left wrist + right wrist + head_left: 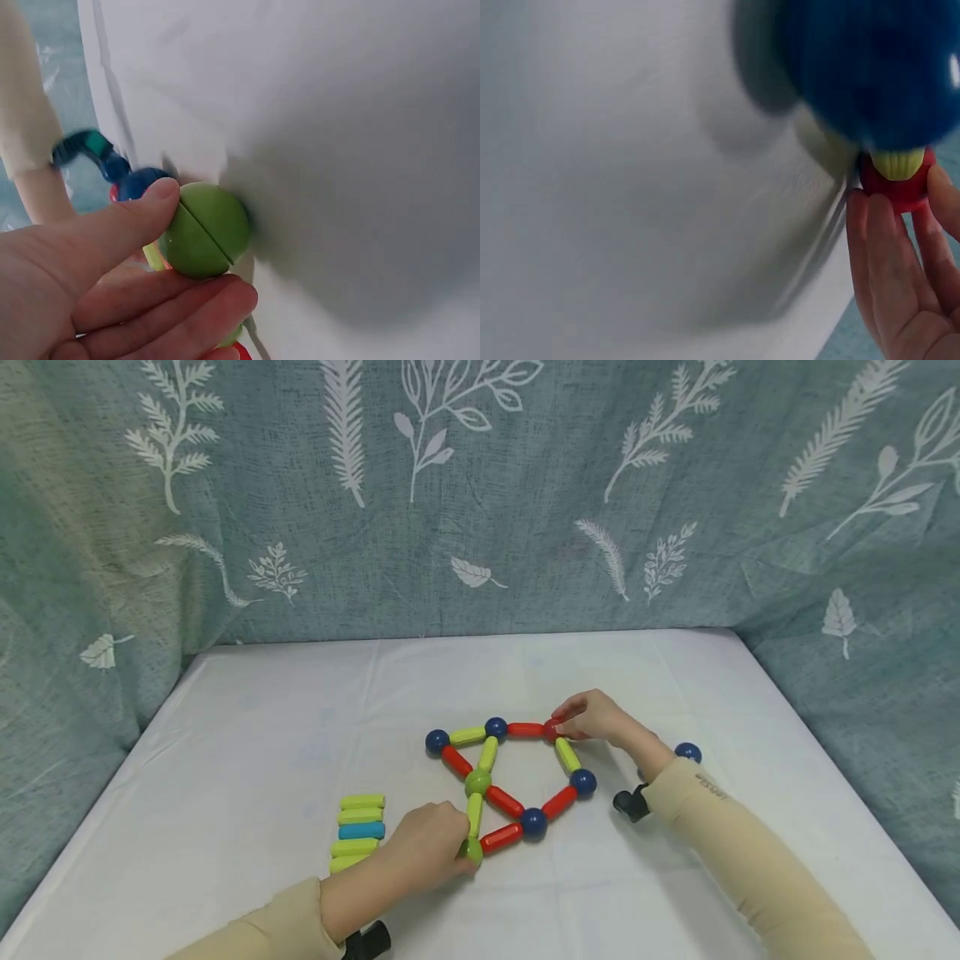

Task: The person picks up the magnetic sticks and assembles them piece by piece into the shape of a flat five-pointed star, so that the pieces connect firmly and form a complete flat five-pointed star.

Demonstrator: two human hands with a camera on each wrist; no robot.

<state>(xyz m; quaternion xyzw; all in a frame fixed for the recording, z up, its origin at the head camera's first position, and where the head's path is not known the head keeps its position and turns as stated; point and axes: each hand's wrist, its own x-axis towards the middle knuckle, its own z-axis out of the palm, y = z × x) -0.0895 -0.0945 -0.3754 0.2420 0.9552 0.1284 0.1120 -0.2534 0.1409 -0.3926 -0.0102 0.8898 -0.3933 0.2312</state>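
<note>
A flat frame of red rods (504,802) and yellow-green rods (567,755), joined by balls, lies on the table. My left hand (427,847) pinches the green ball (206,231) at its near corner between thumb and fingers. At the far right corner, my right hand (597,718) holds a red ball (900,187) with fingertips and thumb. Blue balls (534,823) sit at other joints, and a second green ball (477,782) joins several rods in the middle. Large and blurred, a blue ball (877,67) fills the top of the right wrist view.
Several loose yellow-green rods (362,801) and a blue rod (362,831) lie in a column left of the frame. Another blue ball (687,752) is partly hidden behind the right forearm. A patterned curtain (480,527) hangs behind the white table (300,693).
</note>
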